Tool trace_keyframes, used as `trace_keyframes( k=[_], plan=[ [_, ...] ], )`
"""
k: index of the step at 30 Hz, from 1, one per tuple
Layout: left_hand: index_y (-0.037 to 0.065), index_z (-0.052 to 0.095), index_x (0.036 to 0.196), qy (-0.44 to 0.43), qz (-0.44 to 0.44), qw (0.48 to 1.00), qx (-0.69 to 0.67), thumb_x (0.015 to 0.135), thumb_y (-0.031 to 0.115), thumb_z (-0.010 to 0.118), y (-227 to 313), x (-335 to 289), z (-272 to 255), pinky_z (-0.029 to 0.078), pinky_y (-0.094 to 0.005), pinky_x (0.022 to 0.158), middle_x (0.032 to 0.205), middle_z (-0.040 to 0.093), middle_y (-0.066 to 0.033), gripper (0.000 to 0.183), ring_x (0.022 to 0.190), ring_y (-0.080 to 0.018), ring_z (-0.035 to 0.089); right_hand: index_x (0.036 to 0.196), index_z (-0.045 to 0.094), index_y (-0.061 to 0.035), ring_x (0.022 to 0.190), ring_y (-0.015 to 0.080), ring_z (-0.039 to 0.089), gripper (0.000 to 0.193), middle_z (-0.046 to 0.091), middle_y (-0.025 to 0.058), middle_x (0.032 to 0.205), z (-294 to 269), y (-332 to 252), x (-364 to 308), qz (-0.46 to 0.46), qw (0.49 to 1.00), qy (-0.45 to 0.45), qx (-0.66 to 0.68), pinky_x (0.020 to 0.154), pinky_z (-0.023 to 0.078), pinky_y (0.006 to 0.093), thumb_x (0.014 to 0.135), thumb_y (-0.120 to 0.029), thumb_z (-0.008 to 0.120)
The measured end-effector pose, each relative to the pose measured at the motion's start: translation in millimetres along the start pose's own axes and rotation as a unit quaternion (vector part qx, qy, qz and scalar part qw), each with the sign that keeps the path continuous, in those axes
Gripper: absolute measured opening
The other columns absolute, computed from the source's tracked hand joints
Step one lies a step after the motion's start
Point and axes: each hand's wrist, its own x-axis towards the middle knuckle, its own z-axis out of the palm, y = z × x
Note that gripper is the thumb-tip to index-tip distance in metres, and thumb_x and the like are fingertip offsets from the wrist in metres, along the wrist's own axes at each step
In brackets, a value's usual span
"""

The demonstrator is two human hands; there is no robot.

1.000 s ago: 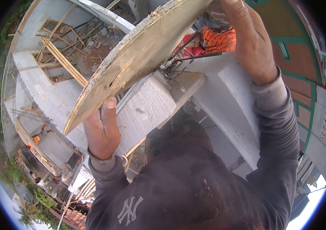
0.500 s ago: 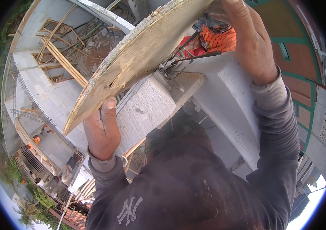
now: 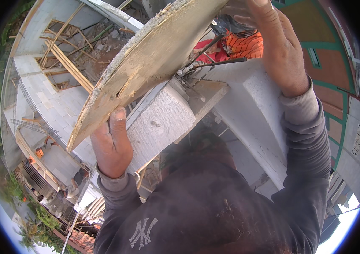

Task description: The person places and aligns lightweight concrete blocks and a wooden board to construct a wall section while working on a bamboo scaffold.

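Note:
A worn plywood board (image 3: 146, 72), crusted with grey mortar along its upper edge, stands tilted in front of me. My left hand (image 3: 114, 146) is closed on its lower left part, thumb pressed on the near face and fingers hidden behind. At the board's upper right end is my right hand (image 3: 283, 55), thumb and fingers apart; I cannot tell whether the fingertips touch the board. Below the board lies the cut end of a white block wall (image 3: 163, 114). Thin metal bars (image 3: 222, 62) stick out beside it, over a concrete-smeared plank (image 3: 213, 91).
Another white block wall (image 3: 251, 101) runs along the right. Beyond the bars is a person in orange clothing (image 3: 243, 44). Down at the left are bamboo poles (image 3: 72, 67), rubble (image 3: 104, 46) and a lower wall (image 3: 46, 99). A brown and green building (image 3: 325, 67) rises at right.
The board has shifted slightly left and down, with my left hand on it. My right hand has moved slightly right, and more of the orange clothing shows.

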Motion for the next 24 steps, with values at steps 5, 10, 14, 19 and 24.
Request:
trace_keyframes(
  k=[5,10,14,19,24],
  plan=[
    [-0.012,0.064,0.122,0.069,-0.063,0.989,-0.117,0.112,0.027,0.050,-2.1,5.5,7.9,0.060,-0.0402,0.088,0.112,0.069,-0.0221,0.042,0.105,-0.0277,0.069,0.138,0.058,0.0122,0.127,0.0282,0.059,0.072,0.063,0.0214,0.136,2.3,7.8,1.2,0.083,0.995,0.047,0.017,0.112,0.042,0.0388,0.114,-0.052,0.036],
    [-0.012,0.059,0.129,0.108,-0.065,0.980,-0.151,0.113,0.031,0.047,-0.5,13.1,9.1,0.063,-0.0426,0.094,0.121,0.065,-0.0226,0.048,0.111,-0.0271,0.068,0.134,0.061,0.0131,0.121,0.0285,0.063,0.076,0.068,0.0224,0.125,-8.5,12.5,-4.5,0.068,0.997,0.027,0.015,0.109,0.045,0.0387,0.112,-0.056,0.038],
    [-0.010,0.049,0.142,0.115,-0.088,0.969,-0.200,0.113,0.033,0.048,-7.7,21.1,3.5,0.062,-0.0433,0.096,0.133,0.058,-0.0240,0.052,0.118,-0.0303,0.065,0.131,0.063,0.0132,0.118,0.0289,0.064,0.077,0.070,0.0221,0.120,-0.7,-4.6,0.0,0.136,0.989,0.059,-0.009,0.108,0.046,0.0386,0.112,-0.058,0.038],
    [-0.006,0.034,0.155,0.167,-0.126,0.947,-0.243,0.112,0.040,0.050,-24.5,35.4,-17.1,0.058,-0.0475,0.104,0.146,0.046,-0.0265,0.065,0.130,-0.0416,0.057,0.128,0.064,0.0130,0.117,0.0285,0.065,0.077,0.070,0.0222,0.120,4.4,-2.4,2.2,0.145,0.987,0.067,-0.014,0.107,0.047,0.0384,0.112,-0.058,0.038],
    [-0.006,0.027,0.158,0.216,-0.137,0.930,-0.265,0.111,0.044,0.053,-51.2,45.5,-29.7,0.055,-0.0490,0.109,0.153,0.038,-0.0287,0.073,0.138,-0.0481,0.048,0.127,0.064,0.0131,0.116,0.0277,0.065,0.075,0.070,0.0214,0.118,2.6,8.5,0.2,0.122,0.990,0.060,-0.021,0.105,0.047,0.0375,0.112,-0.056,0.039]
  ],
)
